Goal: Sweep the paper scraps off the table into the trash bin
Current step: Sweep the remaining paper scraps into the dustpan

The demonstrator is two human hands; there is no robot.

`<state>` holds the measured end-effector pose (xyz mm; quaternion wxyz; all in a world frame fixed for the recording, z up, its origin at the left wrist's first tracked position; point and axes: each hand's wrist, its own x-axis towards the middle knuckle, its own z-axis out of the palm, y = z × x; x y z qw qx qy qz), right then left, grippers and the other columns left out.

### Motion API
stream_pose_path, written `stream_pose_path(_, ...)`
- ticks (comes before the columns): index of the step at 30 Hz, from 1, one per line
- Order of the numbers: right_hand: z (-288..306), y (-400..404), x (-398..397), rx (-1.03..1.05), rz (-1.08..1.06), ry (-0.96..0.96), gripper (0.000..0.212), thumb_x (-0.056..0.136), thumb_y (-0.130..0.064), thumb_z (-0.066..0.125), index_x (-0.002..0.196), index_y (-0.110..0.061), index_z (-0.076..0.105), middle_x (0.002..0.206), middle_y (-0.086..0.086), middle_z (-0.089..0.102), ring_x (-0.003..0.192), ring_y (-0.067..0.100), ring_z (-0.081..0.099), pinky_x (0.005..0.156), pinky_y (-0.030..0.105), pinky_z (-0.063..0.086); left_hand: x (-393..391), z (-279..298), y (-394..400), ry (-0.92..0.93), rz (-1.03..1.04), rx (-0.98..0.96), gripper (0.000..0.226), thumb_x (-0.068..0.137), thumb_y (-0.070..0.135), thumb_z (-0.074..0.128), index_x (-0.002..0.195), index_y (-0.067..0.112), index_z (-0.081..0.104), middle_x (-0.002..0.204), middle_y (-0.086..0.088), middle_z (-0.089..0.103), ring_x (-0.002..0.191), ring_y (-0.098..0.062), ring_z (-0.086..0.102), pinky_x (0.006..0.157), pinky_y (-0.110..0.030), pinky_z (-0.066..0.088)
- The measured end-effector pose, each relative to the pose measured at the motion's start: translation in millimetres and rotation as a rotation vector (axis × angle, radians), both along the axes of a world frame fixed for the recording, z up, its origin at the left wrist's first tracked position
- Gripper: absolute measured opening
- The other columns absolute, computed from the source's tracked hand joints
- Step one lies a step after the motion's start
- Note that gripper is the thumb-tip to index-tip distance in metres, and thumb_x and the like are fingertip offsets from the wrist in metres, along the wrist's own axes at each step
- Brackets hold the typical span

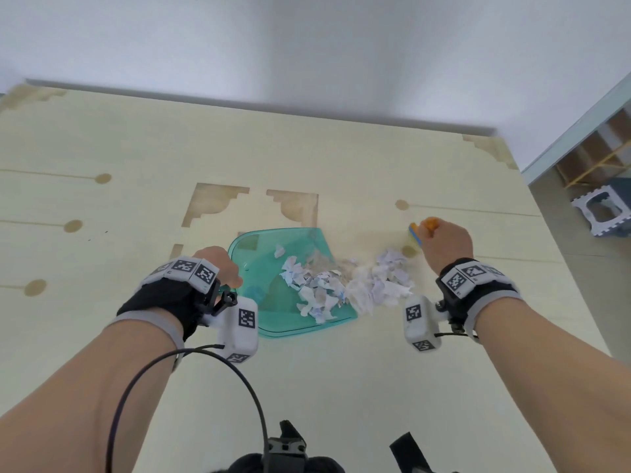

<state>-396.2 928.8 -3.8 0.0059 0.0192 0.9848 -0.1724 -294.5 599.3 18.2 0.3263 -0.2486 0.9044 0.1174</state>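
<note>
pale cream wooden bench point(102, 138) with tan inlaid corner motifs and dots, set against a plain white wall point(307, 46); grey floor and a small white stool point(601, 213) at right. a translucent teal plastic dustpan point(269, 288) lies flat on the bench. crumpled white paper scraps point(341, 285) are heaped partly in its mouth, partly on the bench just beside it. left hand point(218, 268) grips the dustpan's near edge. right hand point(444, 244), fingers curled, holds an orange-handled small brush point(423, 230) just beyond the scraps.
</note>
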Motion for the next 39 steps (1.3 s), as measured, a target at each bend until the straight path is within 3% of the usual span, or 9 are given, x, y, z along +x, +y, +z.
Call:
stream_pose_path(4, -8.9, -16.1, 13.1, 0.042, 0.112, -0.134, 0.044, 0.098, -0.025, 0.037, 0.055, -0.015, 0.030, 0.052, 0.002, 0.037, 0.066, 0.028, 0.044, 0.062, 0.030, 0.028, -1.3, 0.9, 3.2, -0.007, -0.031, -0.020, 0.043, 0.091, 0.016, 0.056, 0.055, 0.009, 0.033, 0.058, -0.003, 0.035, 0.049, -0.014, 0.033, 0.049, -0.020, 0.026)
stream_pose_path(10, 8.0, -19.8, 7.1, -0.193, 0.001, 0.010, 0.048, 0.099, -0.030, 0.038, 0.080, 0.006, 0.063, 0.077, 0.020, 0.068, 0.078, 0.035, 0.061, 0.078, 0.039, 0.048, -2.3, 4.9, 5.8, -0.032, -0.082, -0.050, 0.043, 0.094, 0.019, 0.053, 0.057, 0.009, 0.034, 0.061, -0.003, 0.036, 0.052, -0.012, 0.034, 0.049, -0.019, 0.026)
stream_pose_path(15, 6.4, -22.3, 12.9, 0.028, 0.039, -0.042, 0.047, 0.100, -0.025, 0.031, 0.054, -0.012, 0.033, 0.050, 0.004, 0.039, 0.062, 0.030, 0.046, 0.061, 0.035, 0.034, -0.6, 8.5, 11.9, -0.049, -0.146, -0.094, 0.042, 0.098, 0.022, 0.046, 0.060, 0.009, 0.034, 0.064, -0.001, 0.035, 0.068, -0.015, 0.042, 0.050, -0.016, 0.025)
stream_pose_path(19, -4.0, -58.9, 29.1, -0.024, 0.188, -0.148, 0.049, 0.099, -0.029, 0.032, 0.053, -0.011, 0.036, 0.050, 0.005, 0.043, 0.057, 0.026, 0.045, 0.055, 0.032, 0.033, 0.8, 9.3, 13.5, -0.062, -0.186, -0.104, 0.040, 0.099, 0.023, 0.043, 0.064, 0.007, 0.036, 0.064, 0.000, 0.035, 0.080, -0.016, 0.043, 0.050, -0.016, 0.024)
stream_pose_path(24, 14.5, -63.0, 23.9, -0.251, 0.131, -0.046, 0.046, 0.099, -0.032, 0.040, 0.097, 0.005, 0.066, 0.083, 0.020, 0.070, 0.084, 0.033, 0.064, 0.082, 0.040, 0.050, 1.8, 8.9, 12.5, -0.059, -0.196, -0.099, 0.042, 0.099, 0.024, 0.045, 0.061, 0.009, 0.034, 0.065, 0.000, 0.036, 0.082, -0.017, 0.044, 0.049, -0.016, 0.025)
stream_pose_path(28, 24.7, -24.8, 24.3, -0.059, 0.029, 0.154, 0.034, 0.098, -0.025, 0.035, 0.069, -0.021, 0.052, 0.056, 0.004, 0.052, 0.063, 0.032, 0.051, 0.055, 0.031, 0.035, 2.2, 6.4, 7.9, -0.039, -0.153, -0.042, 0.041, 0.097, 0.023, 0.049, 0.061, 0.009, 0.037, 0.064, -0.001, 0.038, 0.082, -0.018, 0.045, 0.049, -0.016, 0.026)
stream_pose_path(30, 21.1, -3.8, 25.4, 0.090, -0.083, 0.064, 0.027, 0.093, -0.023, 0.040, 0.066, -0.019, 0.040, 0.056, 0.000, 0.044, 0.064, 0.030, 0.048, 0.055, 0.029, 0.029, 3.2, 5.3, 4.9, -0.027, -0.138, -0.022, 0.040, 0.095, 0.022, 0.052, 0.060, 0.010, 0.038, 0.064, -0.001, 0.039, 0.079, -0.019, 0.046, 0.048, -0.017, 0.027)
stream_pose_path(33, 9.1, 6.4, 32.1, 0.212, -0.172, -0.154, 0.012, 0.088, -0.022, 0.045, 0.083, -0.012, 0.048, 0.063, 0.001, 0.046, 0.069, 0.028, 0.049, 0.061, 0.031, 0.036, 2.9, 4.5, 4.5, -0.016, -0.137, -0.028, 0.040, 0.095, 0.023, 0.052, 0.060, 0.010, 0.038, 0.063, -0.001, 0.039, 0.062, -0.014, 0.044, 0.048, -0.017, 0.027)
stream_pose_path(39, -5.8, -35.4, 49.8, 0.028, 0.070, -0.225, 0.019, 0.089, -0.019, 0.045, 0.072, -0.010, 0.047, 0.066, 0.006, 0.056, 0.074, 0.030, 0.055, 0.066, 0.034, 0.042, 3.1, 2.4, 3.8, -0.008, -0.197, -0.041, 0.039, 0.097, 0.023, 0.048, 0.061, 0.009, 0.040, 0.062, 0.000, 0.038, 0.065, -0.015, 0.045, 0.047, -0.016, 0.025)
